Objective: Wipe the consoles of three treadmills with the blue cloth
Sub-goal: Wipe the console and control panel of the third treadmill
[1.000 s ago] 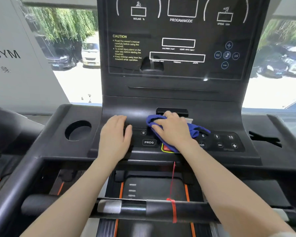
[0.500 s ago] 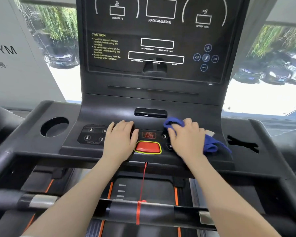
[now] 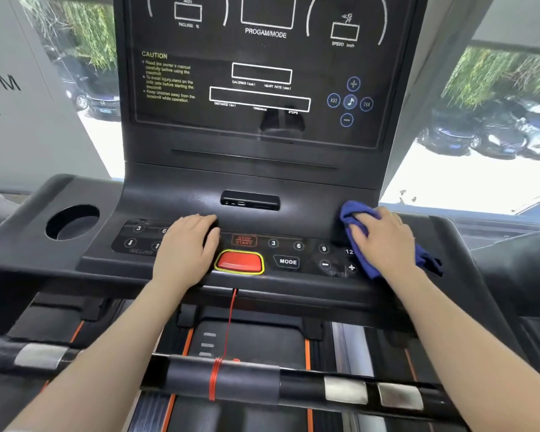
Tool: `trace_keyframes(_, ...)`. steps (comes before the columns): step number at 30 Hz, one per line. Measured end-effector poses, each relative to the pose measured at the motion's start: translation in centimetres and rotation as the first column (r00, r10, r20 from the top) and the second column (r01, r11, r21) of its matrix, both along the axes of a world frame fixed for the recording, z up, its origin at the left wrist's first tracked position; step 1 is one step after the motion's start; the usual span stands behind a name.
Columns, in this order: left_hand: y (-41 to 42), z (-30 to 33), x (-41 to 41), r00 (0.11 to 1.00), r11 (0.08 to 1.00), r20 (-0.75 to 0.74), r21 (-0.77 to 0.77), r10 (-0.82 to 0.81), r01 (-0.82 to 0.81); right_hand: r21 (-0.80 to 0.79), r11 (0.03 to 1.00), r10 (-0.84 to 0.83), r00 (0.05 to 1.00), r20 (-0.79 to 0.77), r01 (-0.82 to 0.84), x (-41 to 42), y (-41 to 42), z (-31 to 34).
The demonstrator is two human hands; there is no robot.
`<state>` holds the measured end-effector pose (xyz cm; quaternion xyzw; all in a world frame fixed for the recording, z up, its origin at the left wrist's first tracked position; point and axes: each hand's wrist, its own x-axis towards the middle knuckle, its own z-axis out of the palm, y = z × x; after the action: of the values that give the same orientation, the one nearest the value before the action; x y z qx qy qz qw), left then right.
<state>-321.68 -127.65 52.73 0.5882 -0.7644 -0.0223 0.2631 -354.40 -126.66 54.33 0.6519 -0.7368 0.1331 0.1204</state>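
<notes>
— Daylight comes through big windows behind the machine; parked cars (image 3: 468, 137) and green trees sit outside, and a pale wall panel (image 3: 19, 120) with part of the word GYM stands at the left.

— And the surface?

— Dark treadmill console (image 3: 293, 185): an upright display (image 3: 262, 73) with CAUTION text and PROGAM/MODE, and below it a sloping key panel with a red button (image 3: 239, 261) ringed in yellow, a MODE key (image 3: 287, 261) and number keys. A round cup holder (image 3: 72, 222) is sunk in the left wing. A red cord (image 3: 228, 325) hangs from under the button down to a handlebar (image 3: 231, 381), where it is wound round.

— The hands?

— Left hand (image 3: 186, 244) lies palm down on the key panel, just left of the red button, its fingers (image 3: 200, 220) together and lightly bent, holding nothing. Right hand (image 3: 384, 241) presses the blue cloth (image 3: 363, 244) onto the console's right end, by the 12 and plus keys; its fingers lie close together over the cloth, bent down onto it, thumb toward the keys.

— How does the cloth lie?

— Bunched under the palm, its long axis running from the upper left, near the foot of the display, down to the lower right, where a loose end pokes out past the wrist.
</notes>
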Motion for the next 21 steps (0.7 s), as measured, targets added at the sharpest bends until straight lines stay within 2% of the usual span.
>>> trace_keyframes(4,0.1,0.0,-0.1,1.0,0.999,0.009,-0.034,0.001,-0.001,-0.06,0.997,-0.045,0.998,-0.046,0.043,1.2,0.3,-0.4)
trace_keyframes(7,0.0,-0.2,-0.1,1.0,0.999,0.019,-0.045,0.001,-0.001,-0.116,0.988,0.092,0.992,-0.085,-0.101,5.6,1.8,-0.9)
trace_keyframes(11,-0.4,-0.1,0.2,0.999,0.998,0.019,-0.058,-0.027,0.028,-0.085,0.953,0.278,0.952,-0.125,-0.29,9.3,2.3,-1.0)
trace_keyframes(13,-0.6,-0.2,0.4,0.999,0.998,0.041,-0.047,-0.036,0.038,-0.088,0.94,0.32,0.942,-0.105,-0.329,9.2,1.2,-1.0)
trace_keyframes(16,-1.3,-0.1,1.1,0.976,0.993,0.214,-0.1,-0.04,0.063,-0.154,0.968,0.192,0.98,-0.056,-0.198,7.6,-2.1,-0.8)
trace_keyframes(18,-2.3,1.0,1.9,0.937,0.98,0.332,-0.122,-0.11,0.158,-0.219,0.968,0.111,0.992,-0.064,-0.122,6.6,-4.3,-0.4)
trace_keyframes(20,-3.6,2.4,2.9,0.918,0.965,0.34,-0.093,-0.202,0.246,-0.28,0.954,0.085,0.991,-0.1,-0.11,6.6,-5.8,-0.3)
trace_keyframes(21,-4.2,3.1,3.5,0.933,0.964,0.281,-0.072,-0.226,0.255,-0.311,0.946,0.071,0.994,-0.081,-0.093,6.9,-6.2,-0.4)
